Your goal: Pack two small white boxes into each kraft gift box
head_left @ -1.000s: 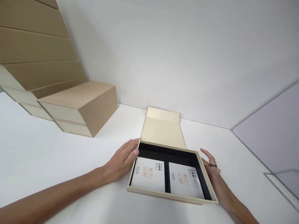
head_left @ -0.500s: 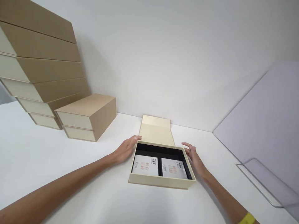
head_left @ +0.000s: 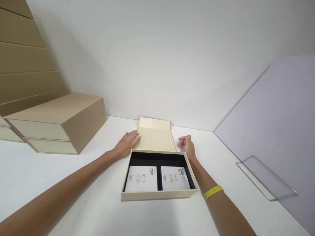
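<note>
In the head view, a cream gift box (head_left: 157, 195) lies on the table, its hinged lid (head_left: 156, 137) folded back flat behind it. Two white printed packs (head_left: 141, 180) sit side by side in the black-lined inside, with a dark strip of space behind them. At the lid's left edge is my left hand (head_left: 126, 143), fingers reaching forward and thumb apart, the tips at the edge. Just beyond the lid's right edge my right hand (head_left: 188, 146) hovers or rests on its side, fingers loosely bent and holding nothing.
Two closed tan boxes (head_left: 59, 111) are stacked at left, beside a taller stack of like boxes (head_left: 22, 59). A white wall (head_left: 159, 65) closes off the back. A pale panel (head_left: 278, 114) with a wire stand (head_left: 261, 183) stands at right.
Both hands have moved forward from the box's back corners to the sides of the lid. The view has shifted, so the stacked boxes sit farther left.
</note>
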The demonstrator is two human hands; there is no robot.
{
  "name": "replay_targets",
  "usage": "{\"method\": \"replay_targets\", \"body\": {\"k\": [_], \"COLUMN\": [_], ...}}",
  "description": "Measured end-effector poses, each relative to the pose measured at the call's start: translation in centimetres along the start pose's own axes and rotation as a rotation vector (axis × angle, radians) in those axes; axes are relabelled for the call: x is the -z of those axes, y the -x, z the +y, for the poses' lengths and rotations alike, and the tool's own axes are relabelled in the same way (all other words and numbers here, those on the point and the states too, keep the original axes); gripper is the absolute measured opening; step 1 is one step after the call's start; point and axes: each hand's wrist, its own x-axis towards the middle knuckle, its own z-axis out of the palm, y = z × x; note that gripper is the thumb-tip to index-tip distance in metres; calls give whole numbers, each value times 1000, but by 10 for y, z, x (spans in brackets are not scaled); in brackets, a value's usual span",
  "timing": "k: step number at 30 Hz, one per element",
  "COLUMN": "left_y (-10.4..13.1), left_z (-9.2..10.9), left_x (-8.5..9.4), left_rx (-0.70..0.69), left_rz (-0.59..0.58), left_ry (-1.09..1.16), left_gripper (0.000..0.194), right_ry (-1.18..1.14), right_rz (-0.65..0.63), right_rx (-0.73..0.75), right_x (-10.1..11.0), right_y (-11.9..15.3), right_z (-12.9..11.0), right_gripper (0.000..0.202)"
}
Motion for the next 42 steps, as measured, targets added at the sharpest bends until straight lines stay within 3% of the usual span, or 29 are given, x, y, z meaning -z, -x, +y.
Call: {"method": "replay_targets", "body": {"k": [6,15,23,34,42], "left_y": [2,2,3,1,-2], "left_z": [-1,2,3,-5,-6], "left_x": [-6,-5,-3,-4,2], "left_rx": [-75,-13,-6,-31,22], "left_rz": [-52,15,16,9,-15], "left_ry": [-112,-189,-168,-108,-43], "left_gripper": [57,59,57,54,57], "right_ry": [37,150,286,546,643], "right_rz": [10,9,-48,-179,-206], "right_rx": [-19,-88,-96,-44,9], "right_x": [1,-3,-3,-6,-6], "right_y": [5,12,14,14,14], "right_z": [2,-10,-16,-7,-8], "right_gripper": [46,41,36,33,34]}}
